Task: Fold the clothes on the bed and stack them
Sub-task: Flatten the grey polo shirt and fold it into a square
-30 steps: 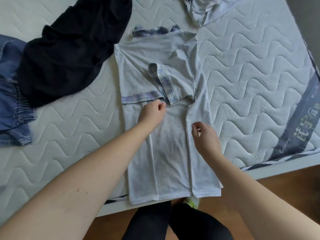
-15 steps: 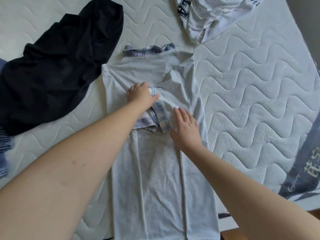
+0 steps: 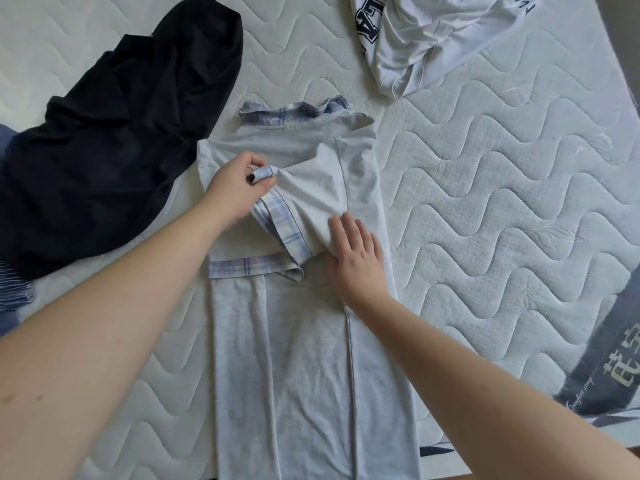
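Your left hand [image 3: 239,188] pinches the plaid sleeve cuff [image 3: 262,173] of the grey shirt [image 3: 311,358] on the bed [image 3: 485,202]; your right hand [image 3: 358,259] lies open, pressing it flat. Pull hard and both side folds could slip.

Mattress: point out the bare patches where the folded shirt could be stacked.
The widest bare mattress lies right of the grey shirt, below the white printed garment. A smaller patch sits top left, above the black garment. The left side is crowded: black garment touching the shirt, denim at the edge.
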A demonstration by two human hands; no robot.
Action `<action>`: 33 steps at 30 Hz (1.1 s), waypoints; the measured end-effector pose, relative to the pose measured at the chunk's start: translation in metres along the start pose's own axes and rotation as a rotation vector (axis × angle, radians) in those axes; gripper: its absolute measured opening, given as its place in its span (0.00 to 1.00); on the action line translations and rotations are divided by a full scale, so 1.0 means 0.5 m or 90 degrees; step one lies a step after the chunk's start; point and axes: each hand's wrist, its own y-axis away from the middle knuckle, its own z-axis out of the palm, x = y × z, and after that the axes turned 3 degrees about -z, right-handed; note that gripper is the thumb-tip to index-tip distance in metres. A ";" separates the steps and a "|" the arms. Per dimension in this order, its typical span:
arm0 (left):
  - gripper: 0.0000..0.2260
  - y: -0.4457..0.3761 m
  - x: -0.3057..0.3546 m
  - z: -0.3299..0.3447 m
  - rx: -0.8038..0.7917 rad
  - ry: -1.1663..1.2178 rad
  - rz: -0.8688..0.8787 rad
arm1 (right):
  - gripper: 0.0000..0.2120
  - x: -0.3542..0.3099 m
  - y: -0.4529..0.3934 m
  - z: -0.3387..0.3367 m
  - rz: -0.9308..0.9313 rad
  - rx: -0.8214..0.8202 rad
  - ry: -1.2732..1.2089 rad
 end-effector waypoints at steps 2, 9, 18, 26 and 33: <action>0.11 -0.005 -0.014 -0.006 -0.030 -0.061 -0.021 | 0.32 0.007 -0.009 -0.001 -0.016 -0.037 0.015; 0.21 -0.059 0.078 0.081 -0.023 -0.242 0.110 | 0.36 0.063 -0.015 -0.036 0.028 0.029 -0.047; 0.25 -0.217 0.237 0.224 -0.130 -0.384 0.080 | 0.16 0.166 -0.014 -0.086 0.280 -0.087 -0.237; 0.05 -0.273 0.261 0.241 -0.122 -0.327 0.156 | 0.13 0.176 -0.020 -0.082 0.273 -0.088 -0.095; 0.18 -0.223 0.228 0.273 -0.048 -0.328 0.167 | 0.16 0.182 0.005 -0.073 0.237 -0.024 -0.078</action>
